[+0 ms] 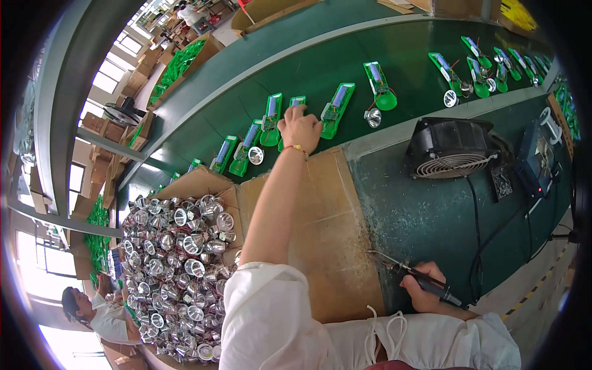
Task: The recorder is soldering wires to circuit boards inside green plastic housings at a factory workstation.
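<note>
My left hand [301, 129] reaches far over the conveyor belt, palm down. Its fingers curl over a green flashlight housing [298, 100], hiding most of it. Green housings flank the hand: one [271, 114] on the left and another [338, 110] on the right, each with a blue cylindrical cell and a small circuit board. Low on the right, my right hand [425, 288] wraps round the dark handle of a soldering iron [453, 300]. The iron's thin metal tip points left, over the edge of a brown cardboard sheet [314, 231].
A heap of silver reflector cups [179, 265] with wires fills a carton at left. More housings [481, 77] lie along the green belt [240, 92]. A black fan [453, 148], a blue soldering station [536, 157] and cables occupy the right. A person [102, 314] sits at lower left.
</note>
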A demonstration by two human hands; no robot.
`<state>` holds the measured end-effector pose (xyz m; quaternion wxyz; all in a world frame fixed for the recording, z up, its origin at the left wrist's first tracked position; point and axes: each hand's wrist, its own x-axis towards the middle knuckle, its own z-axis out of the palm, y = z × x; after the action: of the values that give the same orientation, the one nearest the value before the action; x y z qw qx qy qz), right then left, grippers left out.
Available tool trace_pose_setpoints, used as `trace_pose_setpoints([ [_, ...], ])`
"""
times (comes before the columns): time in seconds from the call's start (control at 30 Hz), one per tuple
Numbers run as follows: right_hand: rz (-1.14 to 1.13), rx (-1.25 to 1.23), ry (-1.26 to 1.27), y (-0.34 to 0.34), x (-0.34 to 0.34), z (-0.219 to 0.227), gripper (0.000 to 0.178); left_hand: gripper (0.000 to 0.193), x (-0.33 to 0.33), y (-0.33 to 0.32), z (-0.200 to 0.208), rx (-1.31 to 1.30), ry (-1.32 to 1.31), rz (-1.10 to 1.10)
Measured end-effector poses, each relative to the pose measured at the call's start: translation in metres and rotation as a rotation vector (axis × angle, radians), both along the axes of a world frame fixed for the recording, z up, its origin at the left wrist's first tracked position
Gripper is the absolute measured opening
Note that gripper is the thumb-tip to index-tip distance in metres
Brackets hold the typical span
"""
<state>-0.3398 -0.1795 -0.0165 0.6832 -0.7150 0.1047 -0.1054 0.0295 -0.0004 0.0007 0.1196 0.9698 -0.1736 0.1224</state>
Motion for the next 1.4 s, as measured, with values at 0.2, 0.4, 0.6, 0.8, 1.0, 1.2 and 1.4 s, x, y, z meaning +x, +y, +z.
trace_pose_setpoints([
  [0.2,0.025,0.047,-0.012,-0.003,0.005,0.0,0.016,0.01,-0.013,0.019,-0.016,-0.237,0.026,-0.038],
  [0.4,-0.008,0.117,-0.037,0.002,0.003,0.003,0.017,0.011,-0.016,0.031,-0.015,-0.07,-0.09,-0.147],
  [0.6,-0.022,0.151,-0.007,0.003,0.001,0.005,0.014,0.009,-0.118,0.048,0.013,-0.118,-0.05,-0.062],
  [0.8,-0.052,0.183,0.001,0.005,0.006,0.007,0.013,0.004,-0.273,0.064,0.017,-0.146,-0.036,0.013],
  [1.0,-0.101,0.069,-0.136,0.004,0.003,0.013,0.011,0.022,-0.364,0.064,0.038,-0.273,0.051,-0.029],
  [1.2,-0.085,0.078,-0.178,0.001,0.001,0.003,0.014,0.024,-0.387,0.124,0.05,-0.113,-0.145,0.401],
  [1.4,-0.089,0.057,-0.191,0.005,-0.003,0.004,0.013,0.009,-0.384,0.141,0.031,0.332,-0.126,0.403],
])
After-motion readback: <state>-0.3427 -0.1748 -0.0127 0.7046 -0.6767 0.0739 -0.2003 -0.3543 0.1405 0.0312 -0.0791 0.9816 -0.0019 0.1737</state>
